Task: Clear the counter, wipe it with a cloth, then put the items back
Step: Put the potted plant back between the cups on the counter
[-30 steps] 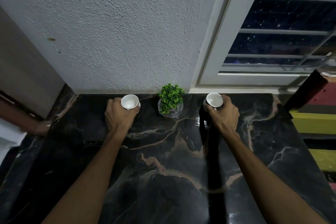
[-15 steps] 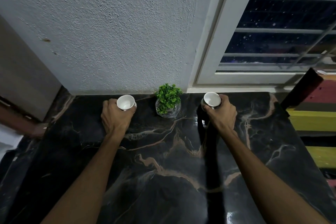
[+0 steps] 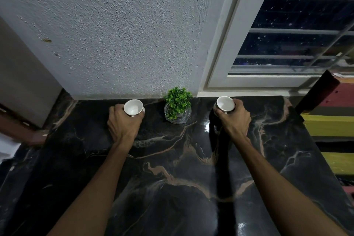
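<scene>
We hold two white cups at the back of the counter.

Both cups look empty; between them a glass vase holds a small green plant. Our left hand is wrapped around the left cup, our right hand around the right cup, fingers curled against each cup's side, near the textured wall.

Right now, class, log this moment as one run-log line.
left hand: holds left cup | right hand: holds right cup | plant in glass vase: between the cups, untouched | counter: no cloth visible
</scene>
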